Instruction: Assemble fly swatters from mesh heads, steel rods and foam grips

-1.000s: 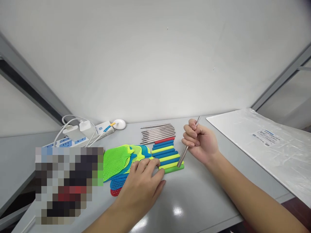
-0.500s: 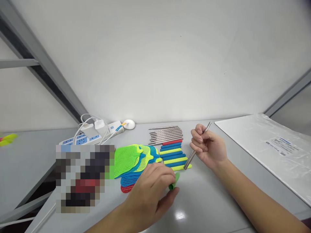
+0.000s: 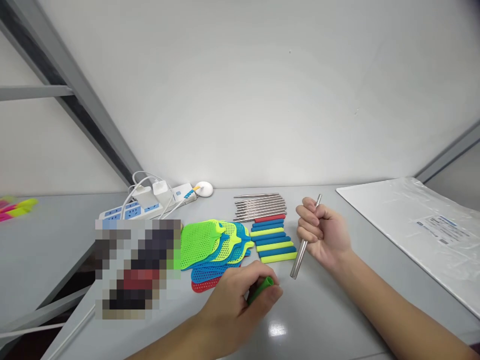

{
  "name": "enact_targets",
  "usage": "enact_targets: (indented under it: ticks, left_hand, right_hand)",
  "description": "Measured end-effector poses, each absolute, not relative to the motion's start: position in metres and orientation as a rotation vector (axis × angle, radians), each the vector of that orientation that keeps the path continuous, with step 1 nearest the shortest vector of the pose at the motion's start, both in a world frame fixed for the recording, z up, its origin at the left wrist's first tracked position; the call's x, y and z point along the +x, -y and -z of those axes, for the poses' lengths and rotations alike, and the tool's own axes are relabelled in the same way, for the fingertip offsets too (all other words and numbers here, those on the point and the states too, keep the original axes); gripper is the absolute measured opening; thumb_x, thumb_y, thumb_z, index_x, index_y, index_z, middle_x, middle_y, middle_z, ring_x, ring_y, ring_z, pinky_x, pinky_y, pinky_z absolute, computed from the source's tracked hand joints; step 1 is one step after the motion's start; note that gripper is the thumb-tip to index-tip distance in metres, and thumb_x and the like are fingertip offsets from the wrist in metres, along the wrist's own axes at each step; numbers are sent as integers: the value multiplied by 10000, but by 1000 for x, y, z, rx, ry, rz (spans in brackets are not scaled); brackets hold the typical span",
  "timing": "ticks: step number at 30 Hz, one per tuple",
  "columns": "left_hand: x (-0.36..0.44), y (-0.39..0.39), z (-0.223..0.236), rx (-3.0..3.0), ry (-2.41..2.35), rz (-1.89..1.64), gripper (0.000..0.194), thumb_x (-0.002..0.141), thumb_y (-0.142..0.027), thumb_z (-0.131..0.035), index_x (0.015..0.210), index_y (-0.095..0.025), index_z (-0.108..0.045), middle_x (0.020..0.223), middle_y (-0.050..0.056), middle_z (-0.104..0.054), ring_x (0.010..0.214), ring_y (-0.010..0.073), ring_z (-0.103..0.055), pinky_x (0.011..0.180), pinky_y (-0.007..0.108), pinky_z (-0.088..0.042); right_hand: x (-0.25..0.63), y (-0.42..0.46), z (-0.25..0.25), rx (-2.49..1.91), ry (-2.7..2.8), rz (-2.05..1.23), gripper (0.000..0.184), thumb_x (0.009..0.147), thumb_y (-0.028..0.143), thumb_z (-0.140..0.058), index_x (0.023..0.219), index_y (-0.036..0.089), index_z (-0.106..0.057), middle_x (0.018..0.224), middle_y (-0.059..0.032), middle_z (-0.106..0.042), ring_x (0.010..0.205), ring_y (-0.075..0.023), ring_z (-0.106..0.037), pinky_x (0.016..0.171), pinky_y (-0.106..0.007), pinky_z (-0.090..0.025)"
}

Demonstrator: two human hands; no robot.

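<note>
My left hand [image 3: 232, 307] is closed around a short green plastic tube [image 3: 261, 289], whose hollow end points up and to the right. Upright in the fist of my right hand [image 3: 326, 232] is a shiny metal telescopic rod [image 3: 299, 260], tilted, its thicker end low over the table. Between and behind the hands lies a row of blue, yellow and red tubes [image 3: 275, 245]. Several thin metal rods [image 3: 260, 205] are lined up beyond them. Overlapping perforated fly swatter heads [image 3: 200, 243] in green, yellow, blue and red lie left of the tubes.
A white power strip [image 3: 131, 211] with plugs and cables stands at the back left, beside a round white object [image 3: 204, 189]. A blurred-out patch [image 3: 138, 270] covers the left side. A plastic-wrapped white board [image 3: 401, 215] lies at right, and a wall [image 3: 262, 100] rises behind.
My left hand has turned the green tube so that its open end now faces up and right. The metal rod's lower end has dropped slightly. The view has shifted a little left.
</note>
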State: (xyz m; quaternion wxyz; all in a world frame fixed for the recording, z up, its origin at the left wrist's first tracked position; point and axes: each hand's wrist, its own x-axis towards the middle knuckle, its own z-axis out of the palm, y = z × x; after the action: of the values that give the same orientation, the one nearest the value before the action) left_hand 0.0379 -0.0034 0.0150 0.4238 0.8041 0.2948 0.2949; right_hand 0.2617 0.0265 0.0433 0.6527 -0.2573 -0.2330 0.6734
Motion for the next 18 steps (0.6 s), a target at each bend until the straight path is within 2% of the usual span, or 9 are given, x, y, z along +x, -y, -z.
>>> enact_targets:
  ticks: [4, 8, 14, 18]
  left_hand:
    - [37, 6, -20, 2103, -737, -700, 314, 984, -432, -416, 879, -224, -627, 644, -35, -555, 590, 124, -482, 553, 245, -360]
    - [37, 5, -28, 2043, -852, -367, 438, 1000, -516, -300, 720, -215, -452, 599, -41, -458, 593, 136, -432, 549, 266, -313]
    - [41, 7, -30, 1783, -933, -184, 449, 976, -633, -276, 806, -230, -378, 682, -53, -388, 642, 140, -384, 574, 279, -292]
    - [43, 6, -20, 1667, -926, -183, 435, 972, -641, -298, 837, -235, -375, 678, -64, -374, 628, 130, -351, 556, 270, -278]
  right_hand:
    - [254, -28, -36, -566, 492, -1598, 137, 689, 55, -463, 676, 189, -486, 540, 85, -291, 407, -61, -61, 327, -153, -241]
    - [249, -29, -34, -544, 455, -1608, 151, 695, 40, -443, 683, 182, -494, 550, 79, -288, 407, -61, -84, 366, -152, -304]
    - [250, -32, -36, -522, 406, -1578, 176, 719, 27, -420, 680, 178, -503, 587, 69, -339, 413, -54, -106, 557, -164, -461]
    - [247, -30, -34, -529, 401, -1580, 191, 731, 26, -418, 666, 181, -510, 594, 63, -368, 409, -54, -117, 616, -182, -483]
